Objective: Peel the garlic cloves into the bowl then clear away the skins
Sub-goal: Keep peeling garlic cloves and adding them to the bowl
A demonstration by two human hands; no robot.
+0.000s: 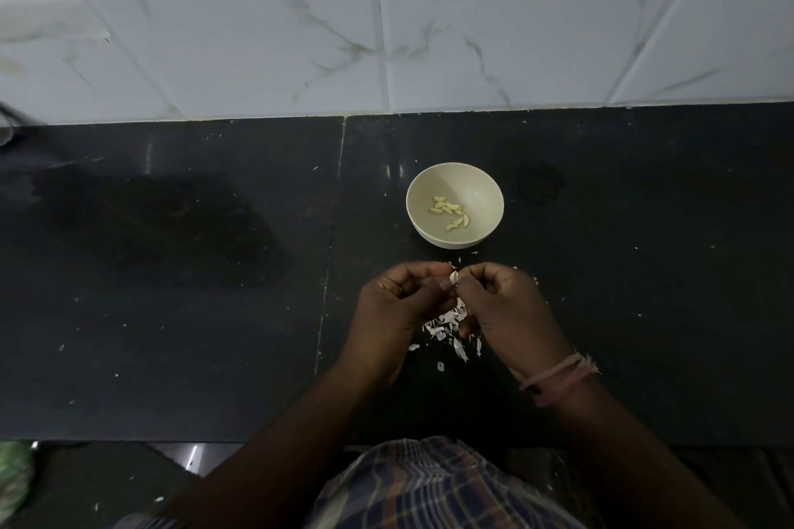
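Observation:
A small cream bowl (472, 180) stands on the black counter with several peeled garlic cloves (451, 213) in it. Just in front of the bowl, my left hand (399, 309) and my right hand (507, 309) meet fingertip to fingertip and together pinch one pale garlic clove (453, 277) above the counter. Under and between my hands lies a scatter of white garlic skins (447, 329). More skin flakes peek out beyond my knuckles, partly hidden.
The black stone counter (215, 271) has a seam running left of the bowl and tiny white specks all over. A white marbled tile wall (386, 13) rises behind it. The counter's front edge runs just above my checked clothing (429, 485).

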